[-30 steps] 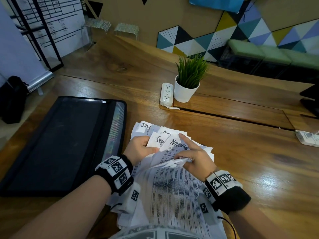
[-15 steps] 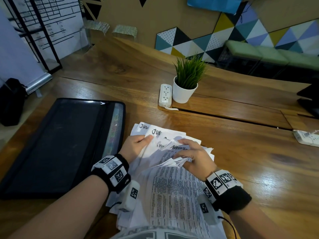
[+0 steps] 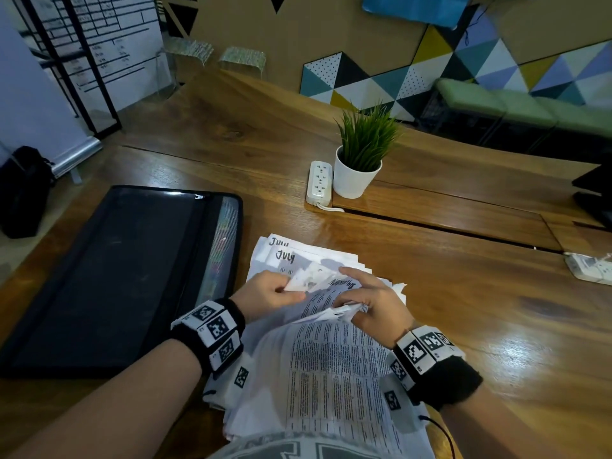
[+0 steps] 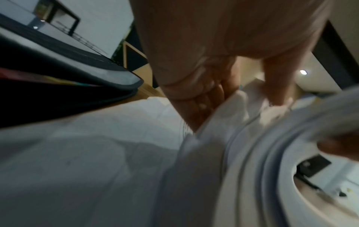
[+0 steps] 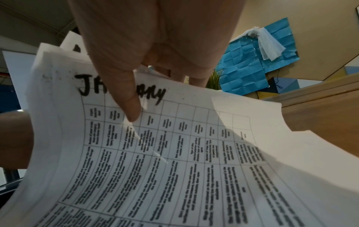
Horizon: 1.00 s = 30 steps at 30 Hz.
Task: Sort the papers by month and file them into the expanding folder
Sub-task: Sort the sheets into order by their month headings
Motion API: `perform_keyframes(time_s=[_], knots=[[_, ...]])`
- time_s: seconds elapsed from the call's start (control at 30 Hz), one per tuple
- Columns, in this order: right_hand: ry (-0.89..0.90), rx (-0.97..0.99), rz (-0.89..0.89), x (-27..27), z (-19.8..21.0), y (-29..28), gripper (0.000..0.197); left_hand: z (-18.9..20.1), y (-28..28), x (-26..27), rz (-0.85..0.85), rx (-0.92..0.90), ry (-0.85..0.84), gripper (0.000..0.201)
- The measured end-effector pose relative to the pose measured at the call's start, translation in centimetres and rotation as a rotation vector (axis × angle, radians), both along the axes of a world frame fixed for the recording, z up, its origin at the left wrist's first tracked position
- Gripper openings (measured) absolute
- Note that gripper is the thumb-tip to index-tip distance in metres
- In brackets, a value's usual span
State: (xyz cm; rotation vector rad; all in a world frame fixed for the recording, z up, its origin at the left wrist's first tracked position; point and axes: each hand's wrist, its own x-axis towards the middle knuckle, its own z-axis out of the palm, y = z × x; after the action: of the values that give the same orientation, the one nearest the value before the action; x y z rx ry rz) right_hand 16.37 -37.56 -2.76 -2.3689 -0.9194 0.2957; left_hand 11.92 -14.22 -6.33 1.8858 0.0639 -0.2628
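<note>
Papers [image 3: 331,376] form a loose white stack of printed sheets on the near edge of the counter [image 3: 463,293], but the ordering here runs from the biggest thing down. That counter is broad, glossy brown wood with visible grain and seams between its slabs, and it reflects the room light. Beyond it stands a tan wall with a panel of coloured triangles, a green-cushioned bench, and at far left a whiteboard in a black frame.

Left of the stack lies the expanding folder [image 3: 109,279], a large flat black rectangle with rounded corners, a mesh-like front and a strip of coloured tab edges along its right side; it sits just beside the papers.

The sheets carry dense tables of small black text, with month names handwritten in thick marker at the top: "July" shows on two far sheets, and the right wrist view shows a curved sheet [image 5: 174,153] headed with a word starting "J" and ending "ry".

A small white pot of spiky green grass [image 3: 361,160] stands farther back, touching a white power strip [image 3: 319,183].

The left hand [image 3: 268,294] pinches the corners of a few lifted sheets. The right hand [image 3: 374,303] grips a fanned bunch of sheet edges, index finger stretched over them, thumb pressed on the top sheet.
</note>
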Motion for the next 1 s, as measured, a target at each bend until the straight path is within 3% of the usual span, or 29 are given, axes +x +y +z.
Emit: perform_keyframes(time_s=[0.07,0.23,0.43,0.57,0.7,0.87,1.0], knots=[[-0.002,-0.01,0.001,0.1,0.2,0.1,0.033,-0.5,-0.1,0.3,0.122,0.057,-0.036,0.041],[0.0,-0.022,0.008,0.3,0.7,0.1,0.029,0.5,-0.4,1.1,0.269,-0.127,-0.043,0.027],[-0.004,0.003,-0.003,0.3,1.1,0.2,0.028,0.9,-0.5,1.8,0.332,-0.229,0.01,0.029],[-0.003,-0.039,0.015,0.6,1.1,0.4,0.028,2.1,-0.7,1.3,0.297,-0.319,0.048,0.013],[-0.019,-0.012,0.021,0.8,0.9,0.8,0.031,2.5,-0.3,0.9,0.311,-0.374,0.06,0.058],[-0.012,-0.029,0.014,1.0,0.7,0.6,0.024,2.3,0.2,1.0,0.289,-0.383,0.052,0.026],[0.007,-0.006,0.012,0.7,0.3,-0.1,0.029,2.3,0.5,1.1,0.36,-0.256,-0.086,0.053]])
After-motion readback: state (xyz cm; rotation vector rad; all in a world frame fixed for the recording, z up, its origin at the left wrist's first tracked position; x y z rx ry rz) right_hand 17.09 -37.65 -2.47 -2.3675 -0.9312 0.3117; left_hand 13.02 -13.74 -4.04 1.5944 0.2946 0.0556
